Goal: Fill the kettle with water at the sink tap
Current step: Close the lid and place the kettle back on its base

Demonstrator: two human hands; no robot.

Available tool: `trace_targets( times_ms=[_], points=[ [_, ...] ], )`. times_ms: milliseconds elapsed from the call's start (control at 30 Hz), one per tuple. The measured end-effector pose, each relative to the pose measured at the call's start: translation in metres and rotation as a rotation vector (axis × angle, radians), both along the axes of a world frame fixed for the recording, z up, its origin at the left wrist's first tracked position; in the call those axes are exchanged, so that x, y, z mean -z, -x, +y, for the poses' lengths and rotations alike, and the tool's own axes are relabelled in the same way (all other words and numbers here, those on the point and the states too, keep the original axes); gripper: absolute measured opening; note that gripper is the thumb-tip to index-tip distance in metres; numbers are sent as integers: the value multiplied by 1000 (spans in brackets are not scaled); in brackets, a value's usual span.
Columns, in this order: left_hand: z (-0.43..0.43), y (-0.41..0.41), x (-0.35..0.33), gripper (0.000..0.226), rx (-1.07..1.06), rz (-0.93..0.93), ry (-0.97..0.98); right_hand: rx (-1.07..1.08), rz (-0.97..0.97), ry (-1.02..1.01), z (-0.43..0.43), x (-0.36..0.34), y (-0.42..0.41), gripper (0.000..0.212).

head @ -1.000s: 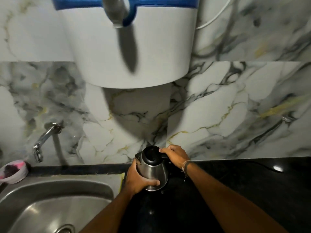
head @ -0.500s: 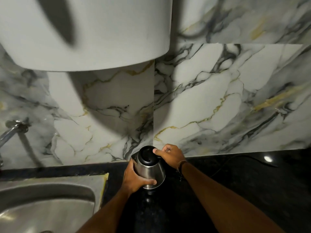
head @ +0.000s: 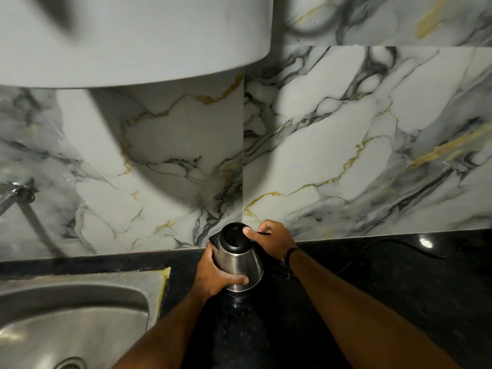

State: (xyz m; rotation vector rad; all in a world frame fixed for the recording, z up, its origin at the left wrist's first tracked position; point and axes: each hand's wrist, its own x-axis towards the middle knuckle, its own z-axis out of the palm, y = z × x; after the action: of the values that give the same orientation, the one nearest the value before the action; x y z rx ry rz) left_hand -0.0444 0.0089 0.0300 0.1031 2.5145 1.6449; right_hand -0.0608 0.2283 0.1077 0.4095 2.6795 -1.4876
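**A:** What have you got in front of you, counted?

**B:** You have one kettle (head: 237,258), steel with a black lid, standing on the dark tabletop (head: 399,288) just right of the one sink (head: 80,315). One tap (head: 16,194) shows at the far left edge, only its base and part of the spout in view. One white tank (head: 133,35) hangs on the marble wall (head: 346,142) above. One black cord (head: 372,247) runs along the tabletop to the right. Two hands, both on the kettle.

**A:** How are your hands set?

**B:** Your left hand (head: 213,272) wraps the kettle's left side low down, its grip closed round the steel body, thumb lying across the near face. Your right hand (head: 271,239) comes in from the right and is curled shut on the handle at the far right of the lid, thumb pressed onto the lid's edge. Both forearms reach in from the near edge.

**A:** What differs from half a second ago?

**B:** Little. Your hands hold the kettle the same way, and it sits at the same spot by the wall. The view has swung slightly right, so less of the tap and sink shows at the left.
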Motion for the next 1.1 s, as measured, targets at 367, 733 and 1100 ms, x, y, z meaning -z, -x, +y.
trace_targets(
  times_ms=[367, 733, 1100],
  points=[
    [0, -1, 1, 118, 12, -21, 25, -15, 2, 28, 4, 2, -7, 47],
    [1, -17, 0, 126, -2, -18, 6, -39, 5, 53, 3, 1, -19, 44],
    [5, -8, 8, 120, 19, -33, -6, -14, -3, 56, 9, 8, -13, 44]
  ],
)
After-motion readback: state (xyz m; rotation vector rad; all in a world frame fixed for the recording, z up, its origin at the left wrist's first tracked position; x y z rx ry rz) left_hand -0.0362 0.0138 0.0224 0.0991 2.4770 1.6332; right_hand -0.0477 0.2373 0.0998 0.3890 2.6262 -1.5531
